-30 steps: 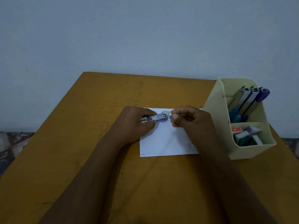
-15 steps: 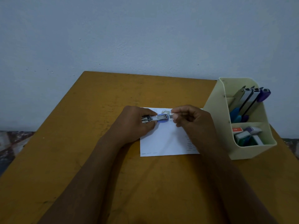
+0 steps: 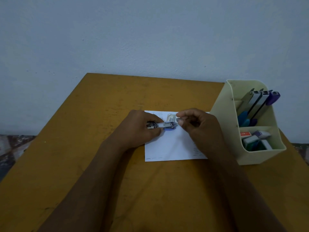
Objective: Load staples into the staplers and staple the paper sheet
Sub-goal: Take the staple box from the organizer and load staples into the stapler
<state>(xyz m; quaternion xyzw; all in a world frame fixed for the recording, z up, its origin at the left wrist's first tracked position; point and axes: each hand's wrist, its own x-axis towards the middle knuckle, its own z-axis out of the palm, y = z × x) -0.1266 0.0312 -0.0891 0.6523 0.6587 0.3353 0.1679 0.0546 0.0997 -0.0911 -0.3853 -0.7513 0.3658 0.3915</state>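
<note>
Left hand (image 3: pixel 142 129) grips the small blue stapler (image 3: pixel 168 126) above the paper sheet (image 3: pixel 170 146) near its far edge. Right hand (image 3: pixel 199 126) pinches a staple strip (image 3: pixel 178 119) at the stapler's front. If misaligned, the strip may jam, snap or drop.

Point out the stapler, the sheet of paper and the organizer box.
stapler (image 3: pixel 168 126): head view, on its blue front end.
sheet of paper (image 3: pixel 170 146): head view, on its bare white middle.
organizer box (image 3: pixel 260 156): head view, on its front wall.
</note>
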